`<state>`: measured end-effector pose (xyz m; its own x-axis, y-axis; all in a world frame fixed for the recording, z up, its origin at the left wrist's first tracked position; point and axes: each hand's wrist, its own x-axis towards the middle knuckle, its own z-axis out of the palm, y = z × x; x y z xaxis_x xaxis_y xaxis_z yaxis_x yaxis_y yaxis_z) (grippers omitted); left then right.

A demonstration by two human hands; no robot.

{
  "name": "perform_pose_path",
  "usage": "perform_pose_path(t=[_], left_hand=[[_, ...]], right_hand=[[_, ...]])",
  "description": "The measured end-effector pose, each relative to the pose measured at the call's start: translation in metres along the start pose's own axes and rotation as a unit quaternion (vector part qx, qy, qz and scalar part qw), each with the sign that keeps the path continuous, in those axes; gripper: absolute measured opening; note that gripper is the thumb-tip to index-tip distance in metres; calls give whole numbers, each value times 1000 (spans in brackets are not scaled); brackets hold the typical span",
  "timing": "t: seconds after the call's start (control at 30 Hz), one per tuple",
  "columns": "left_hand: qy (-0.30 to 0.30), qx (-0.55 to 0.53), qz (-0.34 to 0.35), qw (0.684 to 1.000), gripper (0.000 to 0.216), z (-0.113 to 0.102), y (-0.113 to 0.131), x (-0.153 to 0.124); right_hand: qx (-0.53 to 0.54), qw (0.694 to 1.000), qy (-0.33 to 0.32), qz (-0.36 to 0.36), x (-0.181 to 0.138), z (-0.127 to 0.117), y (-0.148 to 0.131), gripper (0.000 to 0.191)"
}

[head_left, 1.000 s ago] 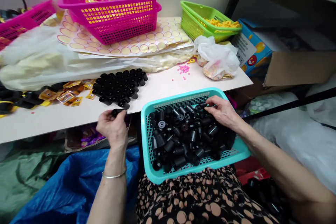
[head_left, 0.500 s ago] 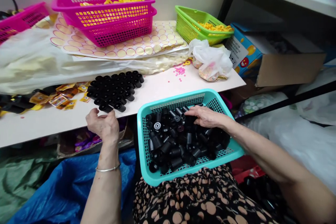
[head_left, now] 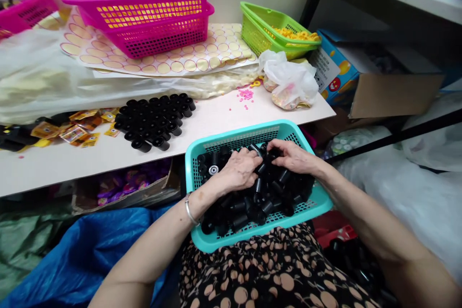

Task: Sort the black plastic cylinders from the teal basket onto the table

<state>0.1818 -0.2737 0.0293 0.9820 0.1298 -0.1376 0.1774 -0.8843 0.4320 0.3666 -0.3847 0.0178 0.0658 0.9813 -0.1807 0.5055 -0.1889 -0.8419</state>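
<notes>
A turquoise basket (head_left: pixel 209 246) rests on my lap, filled with loose black plastic cylinders (head_left: pixel 240 221). Both my hands are inside it, close together near its far side. My left hand (head_left: pixel 241 169) is curled, back upward, its fingertips closed on a black cylinder (head_left: pixel 255 149). To its right, my right hand (head_left: pixel 290 156) bends its thumb and fingers around another dark cylinder, mostly hidden among the pile. On the white table (head_left: pixel 212 110) stands a tight group of upright black cylinders (head_left: pixel 151 120), with neither hand near it.
Pink baskets (head_left: pixel 144 33) and a green basket (head_left: pixel 252 33) hold yellow pieces at the back. Small orange packets (head_left: pixel 75 132) lie left, pink beads (head_left: pixel 246 95) and a knotted plastic bag (head_left: pixel 294 84) right. An open cardboard box (head_left: pixel 393 96) sits beyond the table's right end.
My left hand has left the front of the upright cylinders and moved right into the turquoise basket. My right hand has shifted slightly right within the basket. The view has tilted slightly.
</notes>
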Motion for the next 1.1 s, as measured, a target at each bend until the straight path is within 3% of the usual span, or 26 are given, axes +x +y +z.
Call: perform_pose_path(t=[0.13,0.23,0.33,0.43,0.5,0.6,0.67,0.77,0.9,1.1], left_hand=[[-50,15,14,999,35,5,0,15],[-55,-5,14,998,29,11,-4,21],[-11,-54,2,998,10,15,-10,23],[80,-186,-69,977,15,14,-14,21],[130,-344,-128,921,20,12,-13,18],[152,-590,-185,771,26,6,-7,12],[151,-687,-208,680,27,1,-4,9],[145,-739,-233,615,25,-2,-3,6],[138,-763,-229,589,25,0,-3,4],[203,-718,-179,642,31,-2,-8,2]], right_hand=[[171,983,44,40,-12,0,-3,27],[261,962,55,58,-19,2,-2,31],[323,941,78,63,-24,5,2,35],[364,923,114,54,-26,10,3,35],[376,914,146,41,-26,13,0,33],[354,917,185,7,-25,19,-11,31],[329,923,199,-15,-25,23,-20,29],[287,933,211,-45,-25,26,-28,27],[211,953,210,-54,-25,29,-29,24],[166,960,224,-19,-26,28,-26,31]])
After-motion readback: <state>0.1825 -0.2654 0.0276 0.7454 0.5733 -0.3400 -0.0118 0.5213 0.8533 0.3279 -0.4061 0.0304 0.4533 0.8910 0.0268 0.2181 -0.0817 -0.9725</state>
